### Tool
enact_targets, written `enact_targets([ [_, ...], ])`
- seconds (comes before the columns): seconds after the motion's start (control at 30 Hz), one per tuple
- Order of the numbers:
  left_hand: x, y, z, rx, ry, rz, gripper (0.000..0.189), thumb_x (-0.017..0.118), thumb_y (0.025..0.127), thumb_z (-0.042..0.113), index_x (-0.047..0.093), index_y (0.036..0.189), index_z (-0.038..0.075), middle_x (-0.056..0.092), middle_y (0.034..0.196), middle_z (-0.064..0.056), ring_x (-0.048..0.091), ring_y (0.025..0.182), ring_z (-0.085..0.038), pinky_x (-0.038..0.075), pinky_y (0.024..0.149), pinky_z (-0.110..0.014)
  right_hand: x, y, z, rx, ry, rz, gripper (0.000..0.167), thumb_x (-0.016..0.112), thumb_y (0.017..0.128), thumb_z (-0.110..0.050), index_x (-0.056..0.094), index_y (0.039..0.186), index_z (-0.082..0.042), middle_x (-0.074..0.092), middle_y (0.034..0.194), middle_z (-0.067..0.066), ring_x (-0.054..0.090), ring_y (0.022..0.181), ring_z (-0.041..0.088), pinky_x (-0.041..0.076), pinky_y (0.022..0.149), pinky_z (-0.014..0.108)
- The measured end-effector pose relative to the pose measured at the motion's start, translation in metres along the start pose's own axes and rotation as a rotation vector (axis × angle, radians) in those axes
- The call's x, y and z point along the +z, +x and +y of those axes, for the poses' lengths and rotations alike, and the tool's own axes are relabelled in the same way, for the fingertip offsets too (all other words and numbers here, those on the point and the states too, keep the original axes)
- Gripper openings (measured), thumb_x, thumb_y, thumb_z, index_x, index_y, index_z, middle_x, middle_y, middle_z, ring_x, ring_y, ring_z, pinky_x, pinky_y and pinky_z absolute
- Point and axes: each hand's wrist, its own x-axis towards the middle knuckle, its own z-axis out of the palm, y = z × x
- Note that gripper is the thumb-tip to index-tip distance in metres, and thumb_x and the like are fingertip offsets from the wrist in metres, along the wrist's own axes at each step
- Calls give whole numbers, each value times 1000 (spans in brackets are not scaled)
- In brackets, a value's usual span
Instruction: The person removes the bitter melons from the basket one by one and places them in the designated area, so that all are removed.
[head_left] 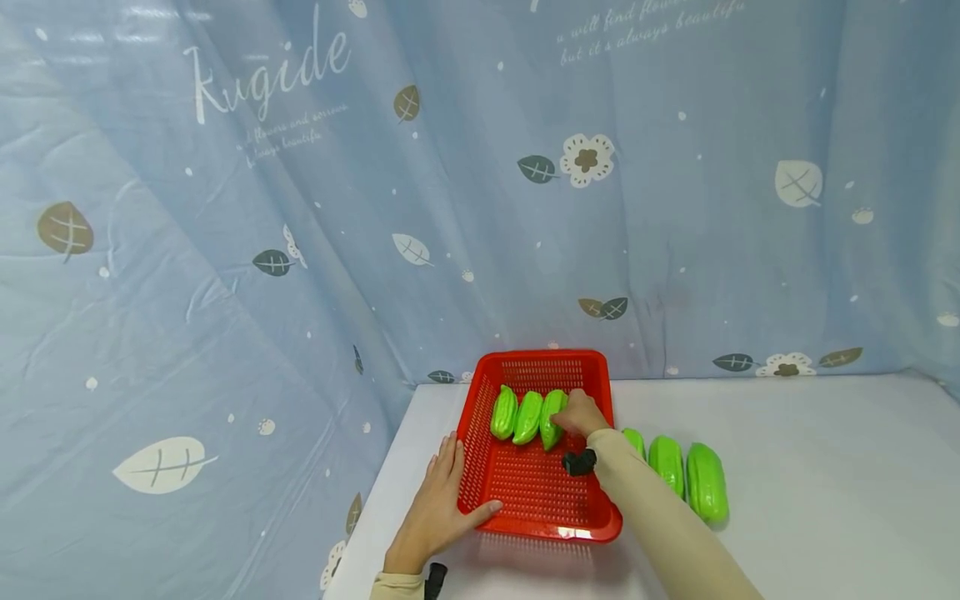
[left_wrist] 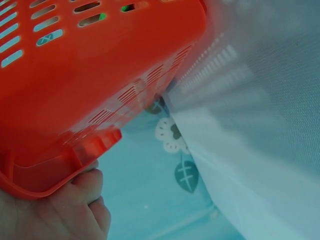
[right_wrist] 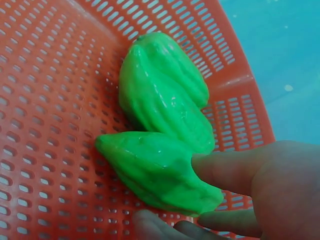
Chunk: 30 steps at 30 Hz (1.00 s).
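A red plastic basket with perforated walls stands on the white table. At its near left corner my left hand holds the rim, fingers along the outer left side and thumb over the edge; the left wrist view shows the hand under the rim. Inside, my right hand grips a green ribbed star fruit between thumb and fingers. It is the rightmost of three in the basket, beside a middle star fruit and a left one. The right wrist view shows the gripped star fruit close up.
Right of the basket, three more green star fruits lie in a row on the table: one fruit partly behind my right forearm, a middle one and a right one. A blue patterned curtain hangs behind and at left.
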Motion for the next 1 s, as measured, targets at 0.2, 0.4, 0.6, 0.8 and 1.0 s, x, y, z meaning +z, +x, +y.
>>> enact_targets([
  [0.2, 1, 1, 0, -5, -5, -3, 115, 67, 84, 72, 22, 164, 1, 15, 174, -17, 17, 162, -37, 23, 129, -57, -1, 1, -2, 14, -11, -11, 16, 71, 88, -7, 58, 82, 1, 50, 63, 5, 50, 54, 17, 48, 54, 29],
  [0.4, 1, 0, 0, -5, -6, -2, 115, 65, 85, 73, 23, 163, 1, 15, 174, -16, 16, 163, -35, 22, 130, -55, -1, 3, -2, 24, -47, -26, 19, 74, 89, -10, 62, 91, 5, 63, 74, 13, 62, 58, 20, 53, 56, 29],
  [0.6, -1, 1, 1, 8, 3, 8, 117, 63, 84, 76, 23, 163, 0, 16, 174, -18, 18, 162, -37, 24, 129, -57, -2, 4, -2, 42, -39, -42, 21, 75, 89, -7, 63, 97, 9, 69, 80, 18, 68, 61, 21, 57, 59, 29],
  [0.8, -1, 0, 1, 12, 6, 9, 116, 62, 85, 77, 24, 163, 0, 17, 174, -18, 17, 162, -36, 24, 129, -56, -2, 5, -2, 45, -38, -42, 20, 75, 89, -7, 64, 95, 8, 70, 79, 18, 69, 62, 21, 55, 58, 28],
  [1.0, 1, -2, 0, 10, 10, 11, 115, 63, 85, 76, 25, 163, -1, 17, 174, -18, 18, 162, -37, 25, 129, -56, 0, 5, 1, 41, -27, -28, 19, 76, 87, -8, 65, 92, 6, 69, 80, 16, 68, 62, 21, 56, 59, 29],
])
